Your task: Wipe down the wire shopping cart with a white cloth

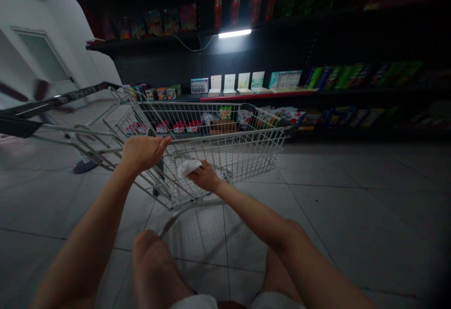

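A metal wire shopping cart [225, 151] lies tipped in front of me on the tiled floor. My left hand [143, 151] is closed over the top rim of the cart's near side. My right hand [204, 176] is lower down against the wire mesh, pinching a white cloth [188, 167] pressed to the cart. Both of my forearms reach forward over my bare knees [151, 252], which show at the bottom of the view.
Dark store shelves [317, 93] with packaged goods, boxes and bottles run behind the cart, lit by a strip light [234, 33]. The cart's black handle bar [52, 102] sticks out to the left. A white wall with a door [45, 57] stands at left.
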Action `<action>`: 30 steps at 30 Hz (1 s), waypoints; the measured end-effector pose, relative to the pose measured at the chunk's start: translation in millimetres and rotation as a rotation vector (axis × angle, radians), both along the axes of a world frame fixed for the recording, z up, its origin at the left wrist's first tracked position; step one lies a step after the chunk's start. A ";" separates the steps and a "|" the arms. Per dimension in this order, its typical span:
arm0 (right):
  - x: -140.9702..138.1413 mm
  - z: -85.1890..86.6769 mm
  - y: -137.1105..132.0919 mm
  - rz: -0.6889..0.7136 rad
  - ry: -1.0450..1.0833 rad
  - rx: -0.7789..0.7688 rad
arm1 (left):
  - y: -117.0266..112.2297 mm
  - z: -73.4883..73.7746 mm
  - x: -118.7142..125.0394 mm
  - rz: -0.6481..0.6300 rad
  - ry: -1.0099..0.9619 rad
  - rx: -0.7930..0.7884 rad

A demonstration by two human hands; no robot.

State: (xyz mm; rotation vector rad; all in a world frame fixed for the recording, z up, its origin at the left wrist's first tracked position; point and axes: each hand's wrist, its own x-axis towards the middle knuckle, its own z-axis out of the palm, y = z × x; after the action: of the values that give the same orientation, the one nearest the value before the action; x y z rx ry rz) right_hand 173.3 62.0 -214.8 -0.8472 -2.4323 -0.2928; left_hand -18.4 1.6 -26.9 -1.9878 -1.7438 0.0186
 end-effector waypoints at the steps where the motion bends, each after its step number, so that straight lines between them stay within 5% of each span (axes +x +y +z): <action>1: 7.1 -4.9 -5.7 0.020 -0.012 -0.004 | -0.4 0.5 0.1 -0.003 0.003 -0.003; 4: 22.2 -0.5 -21.5 0.121 -0.038 -0.043 | -2.0 2.1 0.4 -0.018 0.025 -0.024; 6: 26.3 20.7 -25.1 0.236 -0.039 -0.085 | -3.0 2.4 0.1 -0.024 0.047 -0.032; 9: 31.0 77.7 -17.9 0.341 0.039 -0.086 | -3.6 1.3 -0.9 -0.016 0.067 -0.034; 13: 34.8 170.8 2.8 0.239 0.425 -0.044 | -3.9 -0.8 -1.9 -0.010 0.079 -0.030; 16: 18.8 215.4 18.9 0.138 0.430 -0.250 | -6.3 -0.8 -1.7 -0.025 0.087 -0.020; 21: -30.0 223.5 35.4 0.196 0.015 -0.889 | -12.0 0.2 -3.2 -0.047 0.067 -0.014; 25: -49.2 216.0 43.4 0.168 -0.126 -1.177 | -15.0 1.1 -7.9 -0.079 0.048 -0.003; 27: -54.6 210.7 49.6 0.148 -0.166 -1.204 | -16.5 1.7 -9.9 -0.084 0.038 -0.004; 30: -64.5 195.1 60.3 0.144 -0.179 -0.933 | -19.2 2.5 -12.3 -0.078 0.035 -0.013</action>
State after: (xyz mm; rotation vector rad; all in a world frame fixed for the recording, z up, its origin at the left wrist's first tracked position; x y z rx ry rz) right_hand 108.8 122.3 -19.7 -1.0136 -2.7607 0.9275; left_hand -30.7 -17.6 -24.5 -2.0509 -1.6478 0.0384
